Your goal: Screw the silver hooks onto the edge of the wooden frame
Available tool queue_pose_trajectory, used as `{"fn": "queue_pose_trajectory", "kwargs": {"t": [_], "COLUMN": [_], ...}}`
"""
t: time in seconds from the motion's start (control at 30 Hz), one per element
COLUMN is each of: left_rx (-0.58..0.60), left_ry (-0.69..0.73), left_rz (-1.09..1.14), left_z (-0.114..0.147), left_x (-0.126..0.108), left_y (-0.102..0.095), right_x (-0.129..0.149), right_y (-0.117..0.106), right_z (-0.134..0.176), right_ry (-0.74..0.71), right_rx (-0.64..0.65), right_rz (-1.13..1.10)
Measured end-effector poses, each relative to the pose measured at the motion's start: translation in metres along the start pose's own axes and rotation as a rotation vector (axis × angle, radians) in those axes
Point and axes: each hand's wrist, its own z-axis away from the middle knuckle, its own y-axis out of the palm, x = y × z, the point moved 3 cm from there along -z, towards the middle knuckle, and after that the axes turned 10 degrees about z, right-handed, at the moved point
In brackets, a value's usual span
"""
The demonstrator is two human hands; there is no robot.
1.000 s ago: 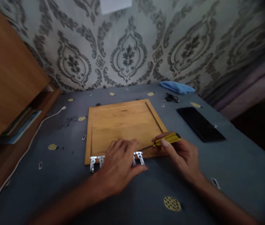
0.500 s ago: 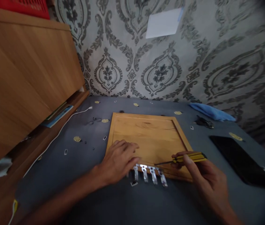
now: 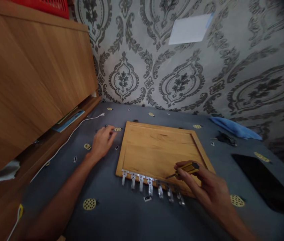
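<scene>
My right hand (image 3: 208,185) is closed around a yellow-and-black screwdriver (image 3: 187,168), its thin shaft slanting down to the front edge of a wooden board (image 3: 154,147) with a raised rim. Along that edge lies a metal strip with several hooks (image 3: 141,180) hanging over the front; the right-hand hooks look blurred. To the left of the board, my left hand (image 3: 103,142) reaches over the cloth with fingers partly bent and thumb apart. Its fingertips are close to small dark pieces, mostly covered by the hand, and I see nothing held in it.
A grey cloth with pineapple prints (image 3: 112,214) covers the surface. At right lie a black phone-like slab (image 3: 262,180), a dark bunched object (image 3: 226,139) and a blue cloth (image 3: 234,128). A white cable (image 3: 64,142) runs beside the wooden cabinet (image 3: 39,70) at left.
My left hand has left the board's front edge and moved left and back to the cloth, uncovering more hooks. My right hand keeps the screwdriver, now tilted more steeply. The view has shifted slightly.
</scene>
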Motion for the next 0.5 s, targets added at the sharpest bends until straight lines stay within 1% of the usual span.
{"fn": "queue_pose_trajectory", "kwargs": {"t": [0.07,0.13,0.23,0.37,0.5], "left_rx": [-0.086,-0.136,-0.128,-0.070,-0.024], "left_ry": [-0.093,-0.165,-0.205,-0.189,-0.178], "left_rz": [-0.024,-0.034,-0.031,-0.056,-0.128], "left_z": [-0.009,-0.013,-0.013,-0.013,-0.016], "left_x": [0.026,0.050,0.072,0.078,0.079], "left_y": [-0.015,-0.027,-0.037,-0.038,-0.035], "right_x": [0.001,0.002,0.009,0.023,0.019], "right_y": [0.005,0.010,0.016,0.025,0.041], "right_z": [-0.003,-0.006,-0.013,-0.028,-0.036], "right_ry": [-0.013,-0.022,-0.042,-0.146,-0.134], "right_rx": [0.037,0.079,0.122,0.138,0.196], "right_rz": [0.007,0.015,0.008,-0.093,-0.146]}}
